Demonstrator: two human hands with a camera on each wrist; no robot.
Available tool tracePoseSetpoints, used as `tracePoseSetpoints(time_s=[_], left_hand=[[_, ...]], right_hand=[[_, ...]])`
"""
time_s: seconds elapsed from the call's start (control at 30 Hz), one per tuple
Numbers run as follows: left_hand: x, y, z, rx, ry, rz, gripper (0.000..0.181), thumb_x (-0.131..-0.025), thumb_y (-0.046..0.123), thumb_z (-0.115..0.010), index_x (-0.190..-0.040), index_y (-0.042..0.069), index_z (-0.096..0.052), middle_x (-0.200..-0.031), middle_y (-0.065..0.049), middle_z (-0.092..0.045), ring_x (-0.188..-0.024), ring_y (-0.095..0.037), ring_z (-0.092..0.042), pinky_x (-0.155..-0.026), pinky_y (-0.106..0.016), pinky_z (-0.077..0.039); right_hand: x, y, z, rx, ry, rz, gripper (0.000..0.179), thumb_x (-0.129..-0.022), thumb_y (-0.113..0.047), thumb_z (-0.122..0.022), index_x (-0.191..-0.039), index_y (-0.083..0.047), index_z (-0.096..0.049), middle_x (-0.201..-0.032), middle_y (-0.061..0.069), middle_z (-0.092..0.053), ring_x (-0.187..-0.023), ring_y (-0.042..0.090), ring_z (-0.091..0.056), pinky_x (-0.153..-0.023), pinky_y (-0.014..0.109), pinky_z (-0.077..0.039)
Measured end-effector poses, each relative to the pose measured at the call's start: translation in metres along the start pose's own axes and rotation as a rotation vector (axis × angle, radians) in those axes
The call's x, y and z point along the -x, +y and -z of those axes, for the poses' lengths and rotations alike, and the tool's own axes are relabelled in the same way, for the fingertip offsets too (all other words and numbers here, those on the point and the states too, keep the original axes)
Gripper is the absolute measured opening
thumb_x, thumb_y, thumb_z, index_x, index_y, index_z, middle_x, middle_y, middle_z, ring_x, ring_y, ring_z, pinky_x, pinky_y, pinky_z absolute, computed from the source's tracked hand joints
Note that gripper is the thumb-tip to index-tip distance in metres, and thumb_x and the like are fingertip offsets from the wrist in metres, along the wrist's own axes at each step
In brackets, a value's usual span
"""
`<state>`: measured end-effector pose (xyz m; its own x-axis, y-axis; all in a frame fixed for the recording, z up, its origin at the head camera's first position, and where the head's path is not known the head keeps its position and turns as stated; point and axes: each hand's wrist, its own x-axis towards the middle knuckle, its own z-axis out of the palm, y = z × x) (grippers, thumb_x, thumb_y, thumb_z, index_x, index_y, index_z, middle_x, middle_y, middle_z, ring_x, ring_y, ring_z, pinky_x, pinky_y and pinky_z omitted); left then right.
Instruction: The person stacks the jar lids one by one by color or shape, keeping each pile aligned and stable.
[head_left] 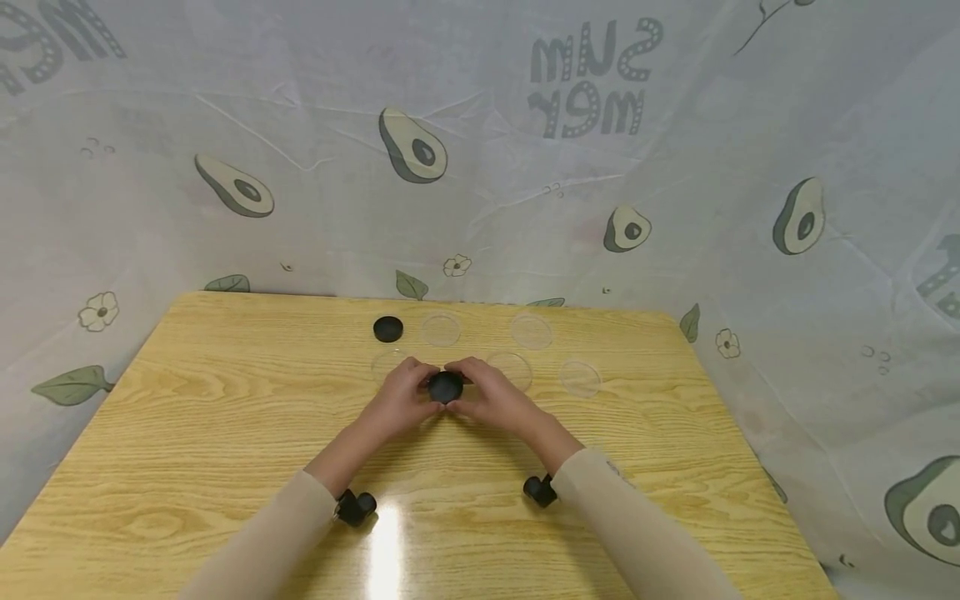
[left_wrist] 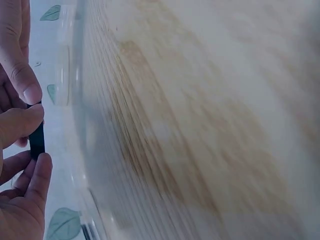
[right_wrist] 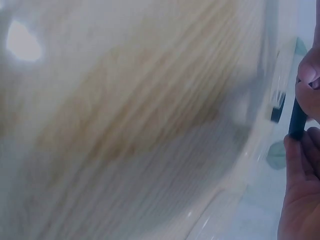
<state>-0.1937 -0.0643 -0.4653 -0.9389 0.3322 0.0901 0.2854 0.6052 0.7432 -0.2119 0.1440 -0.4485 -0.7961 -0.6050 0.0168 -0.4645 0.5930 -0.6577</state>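
A round black disc (head_left: pixel 446 387) is held between both hands above the table. The left hand (head_left: pixel 403 396) pinches its left edge, while the right hand (head_left: pixel 495 398) pinches the right edge. Seen edge-on in the left wrist view, the disc (left_wrist: pixel 37 139) is thin, with fingers and thumbs on its rim. The right wrist view also shows the disc (right_wrist: pixel 298 120) partly covered by fingers. Behind the hands, a second black disc (head_left: pixel 387 328) lies on the table. Clear round shallow pieces lie near it, among them one (head_left: pixel 441 330) just to its right.
More clear round pieces lie to the right, such as one (head_left: pixel 532 331) at the back and another (head_left: pixel 581 379) nearer. The wooden table (head_left: pixel 225 400) meets a printed cloth (head_left: pixel 322 217) at its back and right. A black camera mount (head_left: pixel 356 507) sits at the left wrist.
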Motion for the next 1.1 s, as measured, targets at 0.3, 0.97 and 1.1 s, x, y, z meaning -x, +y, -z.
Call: tracePoseSetpoints(time_s=[0.3, 0.97, 1.1], left_hand=[[0.024, -0.009, 0.012, -0.015, -0.014, -0.027, 0.051, -0.086, 0.003, -0.085, -0.132, -0.008, -0.065, -0.112, -0.017, -0.06, -0.103, -0.028, -0.068, -0.093, -0.038, -0.061], [0.073, -0.026, 0.032, -0.084, -0.039, -0.03, 0.049, -0.079, 0.007, -0.091, -0.121, -0.007, -0.069, -0.106, -0.014, -0.064, -0.094, -0.022, -0.065, -0.084, -0.037, -0.059], [0.078, -0.03, 0.032, -0.098, -0.047, -0.028, 0.047, -0.079, 0.009, -0.091, -0.119, -0.005, -0.07, -0.105, -0.013, -0.064, -0.092, -0.019, -0.063, -0.083, -0.036, -0.058]], right_hand=[[0.002, -0.016, -0.016, -0.029, -0.017, 0.06, 0.056, -0.096, -0.012, -0.077, -0.146, -0.001, -0.054, -0.143, 0.017, -0.061, -0.133, 0.03, -0.062, -0.111, 0.04, -0.053], [0.003, -0.048, -0.053, 0.029, -0.127, 0.09, 0.052, -0.098, -0.019, -0.076, -0.144, -0.004, -0.057, -0.141, 0.01, -0.062, -0.132, 0.023, -0.06, -0.111, 0.033, -0.051], [0.002, -0.051, -0.061, 0.062, -0.125, 0.094, 0.051, -0.098, -0.021, -0.076, -0.143, -0.005, -0.058, -0.14, 0.009, -0.064, -0.13, 0.022, -0.06, -0.111, 0.034, -0.05]])
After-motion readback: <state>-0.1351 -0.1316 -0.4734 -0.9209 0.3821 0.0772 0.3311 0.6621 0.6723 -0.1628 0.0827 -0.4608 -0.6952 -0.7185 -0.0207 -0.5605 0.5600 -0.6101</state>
